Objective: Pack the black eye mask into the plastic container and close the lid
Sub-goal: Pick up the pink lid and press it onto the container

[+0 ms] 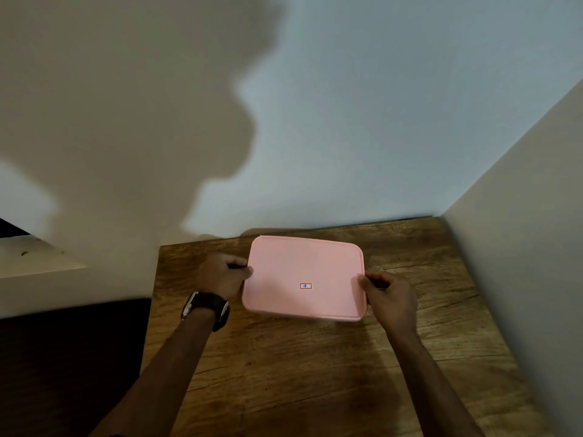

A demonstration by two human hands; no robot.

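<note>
Pink lid [304,275] sits on plastic container on counter [315,373], near wall. Our left hand [220,275] pinches lid's left edge, right hand [389,296] pinches right edge, fingers [366,283] curled closed on rim. Eye mask not visible; we judge it inside. Lid likely light, flexible; best gripped at edges, pressed at corners.

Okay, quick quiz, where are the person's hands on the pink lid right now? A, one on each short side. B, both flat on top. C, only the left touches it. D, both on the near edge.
A: the left hand grips the pink lid at one short side, the right hand at the other.
</note>
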